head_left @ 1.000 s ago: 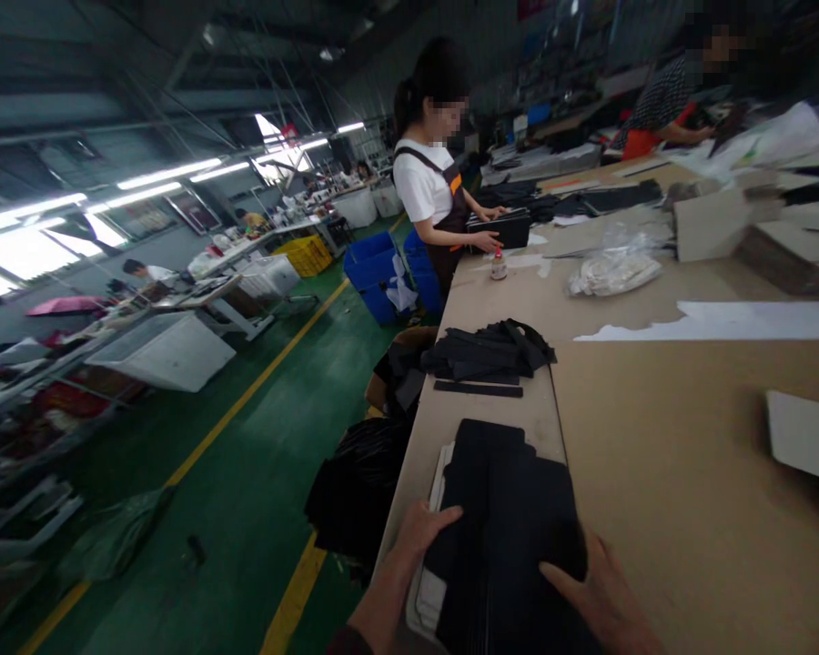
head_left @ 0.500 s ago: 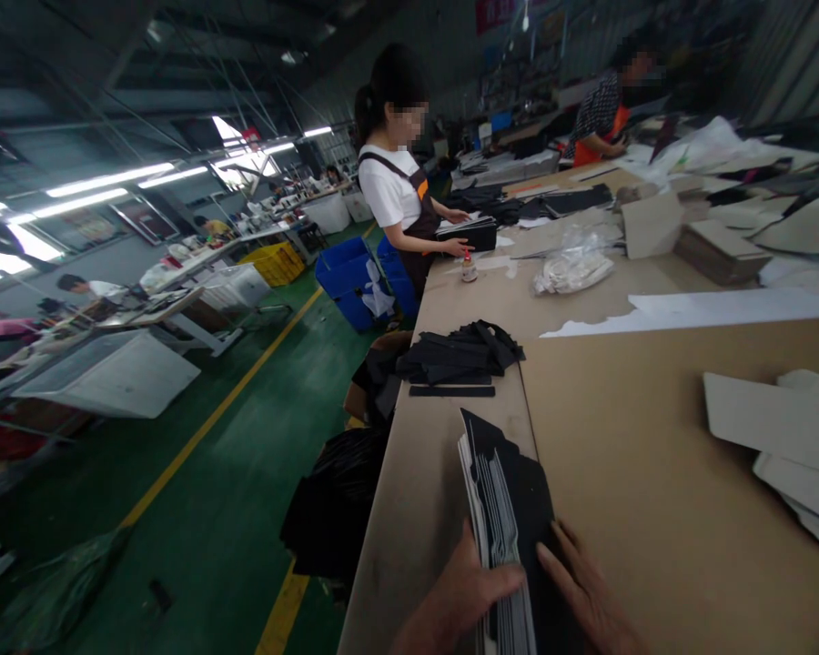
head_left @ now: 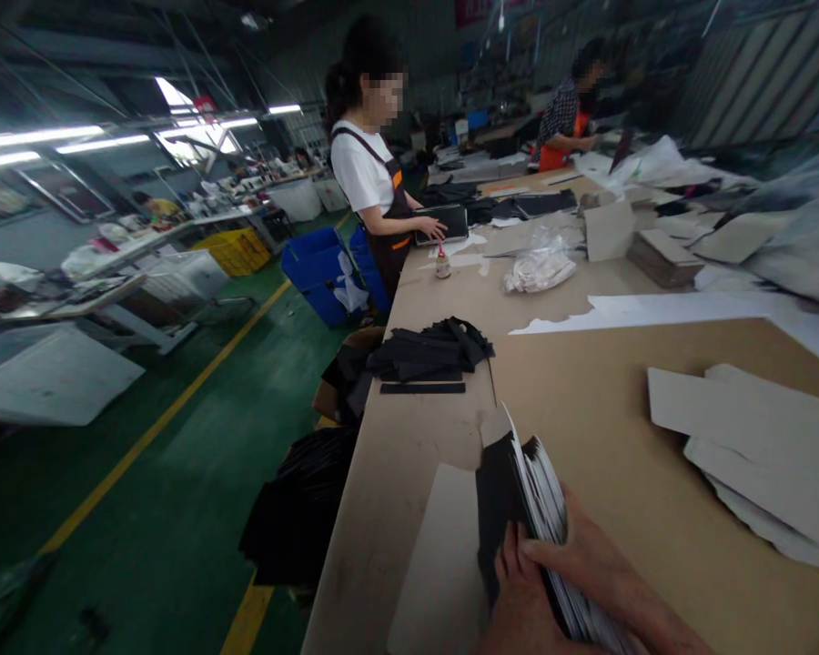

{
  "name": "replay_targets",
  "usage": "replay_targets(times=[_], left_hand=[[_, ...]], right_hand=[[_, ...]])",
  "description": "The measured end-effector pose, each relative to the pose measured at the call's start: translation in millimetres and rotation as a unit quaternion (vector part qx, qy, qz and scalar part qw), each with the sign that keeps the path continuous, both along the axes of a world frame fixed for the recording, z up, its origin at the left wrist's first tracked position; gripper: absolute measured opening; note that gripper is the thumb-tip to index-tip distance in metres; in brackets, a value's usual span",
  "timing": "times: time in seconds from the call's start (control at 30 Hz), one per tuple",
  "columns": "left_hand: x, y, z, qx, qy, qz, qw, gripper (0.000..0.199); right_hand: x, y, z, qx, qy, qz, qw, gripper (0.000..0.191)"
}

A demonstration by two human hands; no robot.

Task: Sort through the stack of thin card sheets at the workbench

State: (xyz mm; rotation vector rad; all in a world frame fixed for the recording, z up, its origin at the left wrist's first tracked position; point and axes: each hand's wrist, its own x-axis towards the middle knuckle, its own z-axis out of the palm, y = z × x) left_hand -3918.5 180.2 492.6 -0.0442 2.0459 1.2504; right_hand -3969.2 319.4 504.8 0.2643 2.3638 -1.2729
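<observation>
A thick stack of black-and-white sheets stands on edge and tilted at the front of the table. My right hand is closed around its right side, thumb over the edges of the sheets. My left hand presses its fingers on the black face from the left; its thumb is hidden. To the left of the stack a pale sheet lies on the table. Farther up lies a pile of black strips, with a single black strip in front of it.
Pale boards lie at the right of the table. A small bottle and a clear plastic bag lie farther back. A co-worker stands at the left edge near blue bins. Black bags are below the edge.
The stack has turned over, its black face now to the left and its sheet edges to the right. My hands have shifted around it. A pale sheet now shows beside it. The view has swung right.
</observation>
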Motion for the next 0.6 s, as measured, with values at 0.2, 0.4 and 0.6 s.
replay_targets(times=[0.2, 0.4, 0.6], left_hand=[[7, -17, 0.0, -0.020, 0.004, -0.007, 1.000, 0.124], [22, -55, -54.9, -0.044, 0.092, 0.120, 0.987, 0.047], [22, -92, -68.0, -0.404, 0.070, 0.178, 0.894, 0.071]], right_hand=[[0, 11, -24.2, 0.104, 0.014, 0.027, 0.994, 0.087], [2, 15, -29.0, 0.179, 0.043, 0.049, 0.982, 0.090], [2, 28, -46.0, 0.121, 0.039, 0.000, 0.992, 0.094]])
